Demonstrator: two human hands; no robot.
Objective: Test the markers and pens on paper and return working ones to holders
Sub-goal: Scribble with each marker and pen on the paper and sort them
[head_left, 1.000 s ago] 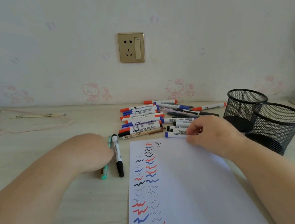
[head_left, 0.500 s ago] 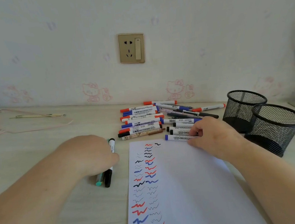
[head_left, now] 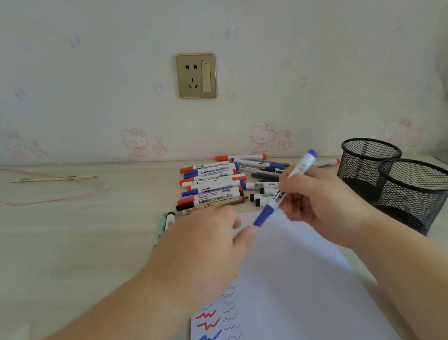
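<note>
- Your right hand (head_left: 317,203) grips a blue-capped whiteboard marker (head_left: 287,190) by the white barrel, fingers curled round it. The marker is lifted off the desk and tilted, cap end down-left, tail end up-right.
- Your left hand (head_left: 206,245) sits over the far left part of the paper (head_left: 293,288), fingertips just at the marker's blue cap (head_left: 264,217). Blurred there; you cannot tell whether they pinch the cap or only touch it.
- The paper lies on the desk (head_left: 71,245) in front of you. Red, blue and black test squiggles (head_left: 209,338) run down its near left side.
- A pile of markers (head_left: 213,185), capped red, blue and black, lies on the desk beyond the paper, near the wall.
- Two pens (head_left: 167,223) lie just left of your left hand, partly hidden by it.
- Two black mesh holders (head_left: 417,188) stand touching at the right, one nearer, one farther.
- A gold wall socket (head_left: 197,75) sits above the pile.
</note>
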